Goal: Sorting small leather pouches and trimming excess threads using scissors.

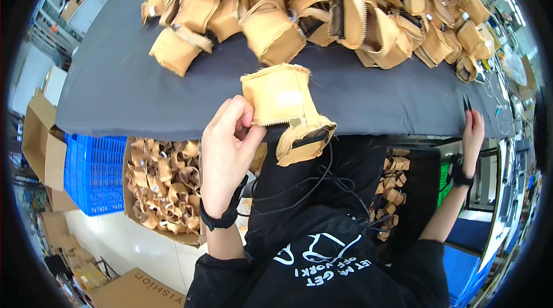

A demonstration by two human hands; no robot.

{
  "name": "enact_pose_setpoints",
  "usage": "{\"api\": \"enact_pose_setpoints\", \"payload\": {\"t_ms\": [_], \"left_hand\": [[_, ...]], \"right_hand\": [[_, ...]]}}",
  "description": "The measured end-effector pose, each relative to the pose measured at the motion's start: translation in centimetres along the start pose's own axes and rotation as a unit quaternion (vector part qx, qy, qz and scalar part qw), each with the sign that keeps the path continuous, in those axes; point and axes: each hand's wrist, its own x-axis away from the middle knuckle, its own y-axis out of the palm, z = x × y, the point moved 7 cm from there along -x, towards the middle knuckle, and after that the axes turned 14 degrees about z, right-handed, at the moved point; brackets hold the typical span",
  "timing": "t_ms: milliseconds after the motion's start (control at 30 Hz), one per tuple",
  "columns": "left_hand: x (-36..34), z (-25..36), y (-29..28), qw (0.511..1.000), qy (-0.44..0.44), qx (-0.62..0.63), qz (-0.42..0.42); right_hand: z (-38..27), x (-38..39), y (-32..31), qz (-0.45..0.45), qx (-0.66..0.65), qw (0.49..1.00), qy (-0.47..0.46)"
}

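My left hand pinches a tan fabric pouch along its zipper edge, at the front edge of the dark padded table. The pouch has a pale label and frayed seams; its open zipped section hangs down beside my fingers, over my lap. At the table's right side, my right hand is closed on a small black pointed tool, perhaps snips or tweezers; its exact type is unclear.
A heap of tan pouches covers the table's back. Below stand a box of tan pieces, a blue crate, open cardboard and a dark bin with more pieces. A cable loops across my lap.
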Motion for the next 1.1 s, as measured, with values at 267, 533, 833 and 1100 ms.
{"api": "enact_pose_setpoints", "payload": {"t_ms": [267, 533, 833, 1100], "left_hand": [[0.5, -2.8, 0.5, 0.994, -0.044, 0.098, 0.034], [1.0, 0.9, 0.7, 0.998, -0.021, -0.029, -0.052], [0.2, 1.4, 2.4, 0.962, -0.173, 0.212, -0.013], [-2.1, 2.2, 3.8, 1.0, -0.017, -0.012, -0.024]], "right_hand": [[-26.0, 9.7, 0.5, -0.268, -0.485, 0.795, 0.247], [-32.3, 10.9, 3.8, -0.372, -0.448, 0.792, 0.183], [-33.6, 5.6, 2.5, -0.288, -0.573, 0.747, 0.174], [-32.2, 2.7, 3.6, -0.283, -0.536, 0.781, 0.15]]}}
